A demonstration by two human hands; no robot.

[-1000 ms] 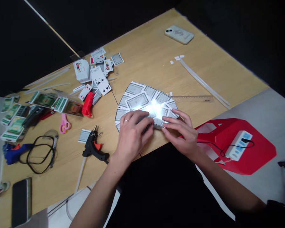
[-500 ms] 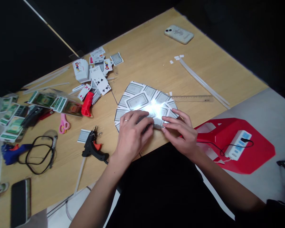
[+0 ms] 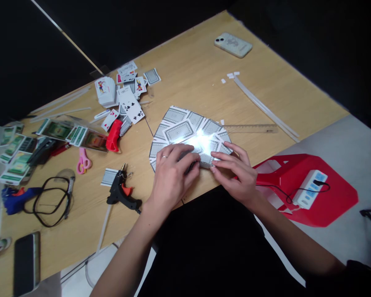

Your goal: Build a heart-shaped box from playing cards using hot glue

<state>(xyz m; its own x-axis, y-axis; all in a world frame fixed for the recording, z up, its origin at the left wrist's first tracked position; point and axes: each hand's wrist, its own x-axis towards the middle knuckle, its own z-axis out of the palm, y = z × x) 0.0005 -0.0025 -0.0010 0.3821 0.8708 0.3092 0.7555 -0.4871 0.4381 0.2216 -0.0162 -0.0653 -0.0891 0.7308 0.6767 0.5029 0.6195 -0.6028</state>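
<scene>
A fan of face-down playing cards with grey patterned backs (image 3: 185, 130) lies flat on the wooden table (image 3: 198, 74), with a bright glare at its middle. My left hand (image 3: 171, 175), a ring on one finger, presses down on the fan's near left part. My right hand (image 3: 235, 171) rests its fingertips on the fan's near right edge. The fingertips of both hands almost meet over the cards. A black glue gun (image 3: 122, 192) lies just left of my left hand.
Loose cards and a small deck (image 3: 106, 93) lie at the back left, beside a red tool (image 3: 113, 135), pink scissors (image 3: 83, 161) and card boxes (image 3: 15, 163). Clear ruler (image 3: 250, 128), glue sticks (image 3: 266, 109), white phone (image 3: 233, 44), dark phone (image 3: 26, 262). A red stool with a power strip (image 3: 311, 187) stands at right.
</scene>
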